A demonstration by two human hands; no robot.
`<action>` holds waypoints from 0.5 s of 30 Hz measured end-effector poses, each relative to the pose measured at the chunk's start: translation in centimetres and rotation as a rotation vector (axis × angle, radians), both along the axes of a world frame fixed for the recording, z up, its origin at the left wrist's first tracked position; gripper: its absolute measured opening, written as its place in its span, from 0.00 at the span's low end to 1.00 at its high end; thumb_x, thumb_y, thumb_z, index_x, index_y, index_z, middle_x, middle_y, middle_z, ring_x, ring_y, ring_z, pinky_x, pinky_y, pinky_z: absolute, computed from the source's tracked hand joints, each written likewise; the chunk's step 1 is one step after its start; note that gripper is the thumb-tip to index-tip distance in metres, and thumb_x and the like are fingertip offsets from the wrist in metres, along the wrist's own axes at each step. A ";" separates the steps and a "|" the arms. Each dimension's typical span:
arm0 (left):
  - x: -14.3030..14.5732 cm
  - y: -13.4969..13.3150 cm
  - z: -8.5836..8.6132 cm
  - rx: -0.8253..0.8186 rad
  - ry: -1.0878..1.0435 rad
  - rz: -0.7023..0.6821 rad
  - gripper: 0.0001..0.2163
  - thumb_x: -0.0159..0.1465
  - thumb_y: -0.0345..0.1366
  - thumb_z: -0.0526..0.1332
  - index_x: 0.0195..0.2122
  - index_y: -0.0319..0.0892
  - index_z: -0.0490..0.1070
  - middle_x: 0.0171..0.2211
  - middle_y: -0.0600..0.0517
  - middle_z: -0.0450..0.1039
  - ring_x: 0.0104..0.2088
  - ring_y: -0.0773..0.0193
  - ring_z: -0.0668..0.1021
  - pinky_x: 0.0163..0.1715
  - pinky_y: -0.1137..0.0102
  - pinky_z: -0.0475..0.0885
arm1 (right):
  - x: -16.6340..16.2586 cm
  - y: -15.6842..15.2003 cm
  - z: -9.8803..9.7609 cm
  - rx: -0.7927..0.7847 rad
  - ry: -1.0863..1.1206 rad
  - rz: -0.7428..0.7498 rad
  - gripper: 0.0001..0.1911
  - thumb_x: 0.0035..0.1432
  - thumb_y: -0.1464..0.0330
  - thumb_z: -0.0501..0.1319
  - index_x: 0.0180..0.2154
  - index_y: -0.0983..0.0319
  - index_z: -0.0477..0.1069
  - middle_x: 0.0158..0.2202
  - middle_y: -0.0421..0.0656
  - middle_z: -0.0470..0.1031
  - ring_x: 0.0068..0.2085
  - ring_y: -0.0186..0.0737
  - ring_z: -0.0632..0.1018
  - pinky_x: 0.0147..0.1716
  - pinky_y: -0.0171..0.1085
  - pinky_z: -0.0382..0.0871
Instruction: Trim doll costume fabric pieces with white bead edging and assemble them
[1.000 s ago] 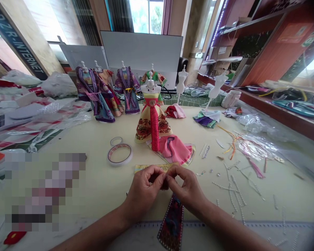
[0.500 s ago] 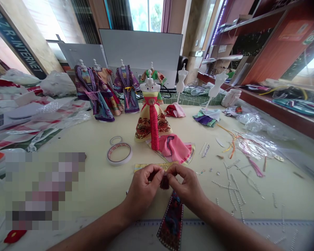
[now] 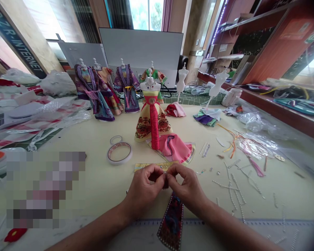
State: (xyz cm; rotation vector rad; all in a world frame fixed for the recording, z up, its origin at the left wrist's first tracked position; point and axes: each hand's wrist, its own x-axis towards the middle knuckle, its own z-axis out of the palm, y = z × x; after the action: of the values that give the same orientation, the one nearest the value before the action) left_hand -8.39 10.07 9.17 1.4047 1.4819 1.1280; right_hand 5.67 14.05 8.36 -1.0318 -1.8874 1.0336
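My left hand [image 3: 146, 184] and my right hand [image 3: 185, 184] meet fingertip to fingertip low over the middle of the table. Both pinch a small dark reddish-brown piece of fabric [image 3: 165, 184], mostly hidden by the fingers. Below my right hand a dark patterned fabric strip [image 3: 170, 223] with a white beaded edge widens toward me; whether it joins the pinched piece I cannot tell. Just beyond the fingertips lies a yellow trim strip [image 3: 143, 167]. Behind it stands a mannequin in a yellow and red dress [image 3: 154, 118], with pink fabric [image 3: 181, 150] spread at its foot.
Left of centre lies a tape roll [image 3: 119, 153]. Bead chains [image 3: 237, 190] and orange cords [image 3: 232, 139] are scattered at right. Dressed mini mannequins [image 3: 125, 87] stand at the back left, bare ones [image 3: 182, 78] at the back right. A ruler [image 3: 225, 222] crosses the front.
My fingers have closed further over the dark fabric piece, so less of it shows below them. The hands stay in nearly the same place; the strip has not moved.
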 end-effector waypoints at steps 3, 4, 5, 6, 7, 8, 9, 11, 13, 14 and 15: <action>0.0 0.0 0.1 -0.001 -0.003 -0.007 0.05 0.58 0.34 0.59 0.27 0.39 0.71 0.23 0.54 0.75 0.26 0.68 0.77 0.27 0.76 0.72 | 0.0 -0.1 0.1 0.000 -0.011 0.004 0.06 0.49 0.71 0.54 0.23 0.62 0.66 0.21 0.40 0.69 0.25 0.35 0.69 0.26 0.35 0.64; 0.0 -0.1 0.1 0.000 -0.001 -0.004 0.05 0.58 0.34 0.59 0.27 0.39 0.71 0.23 0.54 0.74 0.26 0.68 0.76 0.27 0.76 0.71 | 0.0 -0.1 0.1 -0.001 -0.014 0.003 0.06 0.49 0.71 0.54 0.23 0.62 0.66 0.21 0.40 0.69 0.25 0.35 0.69 0.26 0.34 0.64; 0.0 -0.1 0.2 0.001 0.000 -0.005 0.05 0.57 0.33 0.59 0.26 0.39 0.71 0.23 0.54 0.74 0.26 0.68 0.76 0.27 0.76 0.71 | 0.0 -0.1 0.0 -0.001 -0.018 0.003 0.05 0.49 0.71 0.54 0.23 0.62 0.66 0.21 0.40 0.69 0.25 0.35 0.69 0.26 0.34 0.64; 0.0 -0.1 0.2 -0.001 0.000 -0.006 0.05 0.57 0.33 0.58 0.26 0.39 0.70 0.23 0.54 0.74 0.26 0.68 0.76 0.27 0.76 0.71 | 0.0 -0.1 0.0 -0.001 -0.022 0.002 0.05 0.49 0.71 0.54 0.23 0.62 0.66 0.21 0.40 0.69 0.25 0.35 0.69 0.25 0.34 0.64; 0.1 -0.1 0.3 -0.004 -0.002 -0.008 0.05 0.57 0.33 0.58 0.26 0.39 0.70 0.23 0.54 0.74 0.25 0.68 0.76 0.26 0.76 0.71 | 0.0 -0.1 0.0 -0.001 -0.025 0.001 0.05 0.49 0.71 0.54 0.23 0.61 0.65 0.21 0.40 0.69 0.25 0.35 0.69 0.25 0.34 0.64; 0.1 -0.1 0.3 -0.008 -0.005 -0.009 0.05 0.57 0.33 0.58 0.26 0.39 0.70 0.23 0.54 0.74 0.25 0.68 0.76 0.26 0.76 0.71 | 0.0 -0.1 0.0 -0.001 -0.029 -0.001 0.05 0.49 0.71 0.54 0.23 0.61 0.65 0.20 0.40 0.69 0.24 0.35 0.69 0.25 0.34 0.64; 0.1 -0.1 0.3 -0.011 -0.008 -0.010 0.05 0.57 0.32 0.58 0.26 0.39 0.70 0.23 0.54 0.74 0.25 0.68 0.76 0.26 0.76 0.71 | 0.0 -0.1 0.0 0.001 -0.031 -0.002 0.05 0.49 0.71 0.54 0.22 0.61 0.65 0.20 0.39 0.69 0.24 0.35 0.68 0.25 0.34 0.63; 0.1 -0.1 0.4 -0.013 -0.010 -0.013 0.05 0.57 0.32 0.58 0.26 0.39 0.70 0.23 0.54 0.74 0.25 0.68 0.76 0.26 0.76 0.71 | 0.0 -0.1 0.0 0.005 -0.036 -0.004 0.05 0.48 0.71 0.54 0.22 0.61 0.65 0.20 0.39 0.68 0.24 0.34 0.68 0.25 0.33 0.63; 0.1 -0.2 0.4 -0.014 -0.012 -0.015 0.05 0.57 0.32 0.57 0.26 0.39 0.70 0.23 0.54 0.74 0.26 0.68 0.76 0.26 0.76 0.71 | 0.0 -0.1 0.0 0.011 -0.039 -0.004 0.05 0.48 0.72 0.54 0.22 0.61 0.65 0.20 0.39 0.68 0.24 0.34 0.68 0.25 0.33 0.63; 0.1 -0.2 0.4 -0.016 -0.013 -0.017 0.05 0.57 0.32 0.57 0.26 0.39 0.70 0.23 0.54 0.73 0.25 0.68 0.76 0.26 0.76 0.71 | 0.0 -0.1 0.0 0.015 -0.040 -0.004 0.05 0.48 0.72 0.54 0.22 0.61 0.65 0.20 0.39 0.68 0.24 0.34 0.68 0.25 0.33 0.63; 0.1 -0.2 0.4 -0.017 -0.013 -0.016 0.05 0.57 0.32 0.57 0.26 0.39 0.70 0.23 0.54 0.73 0.25 0.68 0.76 0.26 0.76 0.71 | 0.0 -0.1 0.0 0.019 -0.040 -0.005 0.05 0.48 0.72 0.54 0.22 0.61 0.65 0.20 0.38 0.68 0.24 0.34 0.68 0.25 0.33 0.63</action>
State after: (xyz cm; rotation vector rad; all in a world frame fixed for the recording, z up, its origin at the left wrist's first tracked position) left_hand -8.26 9.91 9.60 1.3927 1.4660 1.1102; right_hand 5.70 13.95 8.31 -1.0531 -1.9225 0.9975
